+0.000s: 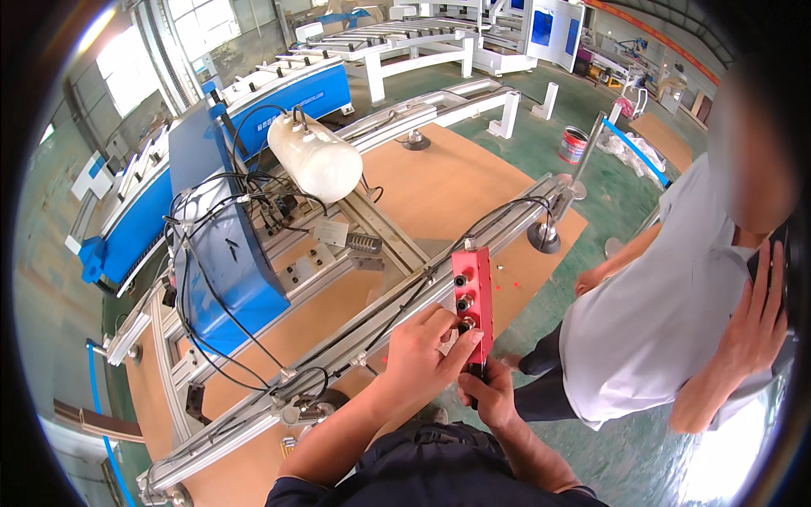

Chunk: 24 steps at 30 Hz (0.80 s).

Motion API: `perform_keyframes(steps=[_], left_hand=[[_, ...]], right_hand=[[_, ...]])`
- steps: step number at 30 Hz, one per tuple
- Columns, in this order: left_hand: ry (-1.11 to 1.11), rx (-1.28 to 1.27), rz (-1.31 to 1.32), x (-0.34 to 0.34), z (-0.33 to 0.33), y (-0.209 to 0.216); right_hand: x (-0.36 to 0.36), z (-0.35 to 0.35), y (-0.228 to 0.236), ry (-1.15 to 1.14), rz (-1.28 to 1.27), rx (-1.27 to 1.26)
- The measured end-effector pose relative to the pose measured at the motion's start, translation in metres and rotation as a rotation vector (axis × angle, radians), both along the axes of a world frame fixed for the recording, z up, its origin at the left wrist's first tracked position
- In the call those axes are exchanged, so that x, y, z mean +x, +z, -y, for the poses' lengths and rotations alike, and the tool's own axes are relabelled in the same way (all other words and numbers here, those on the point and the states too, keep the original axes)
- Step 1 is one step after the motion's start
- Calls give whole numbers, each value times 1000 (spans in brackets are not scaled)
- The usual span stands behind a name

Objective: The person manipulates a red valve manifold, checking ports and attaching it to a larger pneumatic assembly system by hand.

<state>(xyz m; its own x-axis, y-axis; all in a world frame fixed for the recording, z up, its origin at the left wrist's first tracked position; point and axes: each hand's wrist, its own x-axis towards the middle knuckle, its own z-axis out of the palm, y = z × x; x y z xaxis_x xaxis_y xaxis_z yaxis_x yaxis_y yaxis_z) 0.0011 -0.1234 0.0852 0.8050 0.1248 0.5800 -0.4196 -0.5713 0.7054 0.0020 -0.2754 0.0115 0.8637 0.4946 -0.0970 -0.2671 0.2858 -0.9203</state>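
Observation:
In front of me stands a long red block (479, 296), with several dark round fittings (462, 281) along its left face. My left hand (427, 351) is closed at the lowest fitting, its thumb and forefinger pinching there and the thumb lying against the block's edge. Just below the block, my right hand (492, 395) is curled round a black, narrow piece (478, 372) at the block's lower end; whether this is a hose or a handle I cannot tell. The block is beside a metal frame rail (397, 317) with black cables along it.
A white cylindrical tank (317, 159) and a blue housing (224, 279) with loose black hoses sit on the frame, over brown board (452, 173). At right stands a person in a grey shirt (646, 296). Farther off are a red bucket (573, 145) and blue-white machines (291, 101).

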Motion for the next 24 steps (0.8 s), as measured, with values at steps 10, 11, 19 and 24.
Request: perform_keyframes(steps=[10,11,19,24], left_hand=[[-53,-35,11,-5,-1,-5],[-55,-46,32,-4,-1,-6],[-69,-126,-28,-9,-2,-8],[-72,-120,-22,-10,-5,-10]], right_hand=[[2,3,-2,25,-61,45],[1,3,-2,28,-61,41],[-2,1,0,-44,36,-35],[2,3,-3,-184,394,-343]])
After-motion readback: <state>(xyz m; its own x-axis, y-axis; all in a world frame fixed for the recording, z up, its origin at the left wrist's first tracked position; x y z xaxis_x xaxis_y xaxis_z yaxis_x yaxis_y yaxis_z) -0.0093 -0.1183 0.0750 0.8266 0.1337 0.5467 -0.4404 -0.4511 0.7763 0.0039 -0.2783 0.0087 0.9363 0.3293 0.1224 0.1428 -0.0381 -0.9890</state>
